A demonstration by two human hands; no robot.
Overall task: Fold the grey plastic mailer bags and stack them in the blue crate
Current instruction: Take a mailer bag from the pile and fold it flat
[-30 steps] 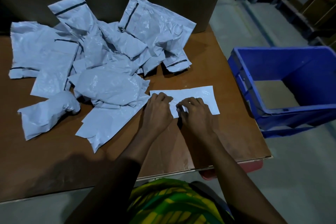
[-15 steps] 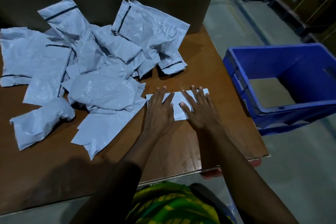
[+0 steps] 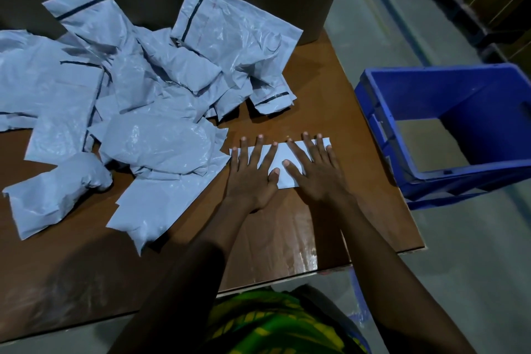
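Glossy crinkly plastic mailers point(image 3: 138, 112), shiny wood-look table point(image 3: 287, 238), plastic crate point(image 3: 425, 86)

Both hands lie palm down, side by side. The left hand point(image 3: 253, 178) has its fingers point(image 3: 255, 152) straight and fanned apart, pointing away from the body. The right hand point(image 3: 316, 172) lies the same way, its fingers spread and straight. The two thumbs angle inward toward each other, their tips close together but not touching. Neither hand grips anything. The bare left forearm point(image 3: 195, 261) reaches up from the lower left and the bare right forearm point(image 3: 382, 253) from the lower right, converging toward the hands.
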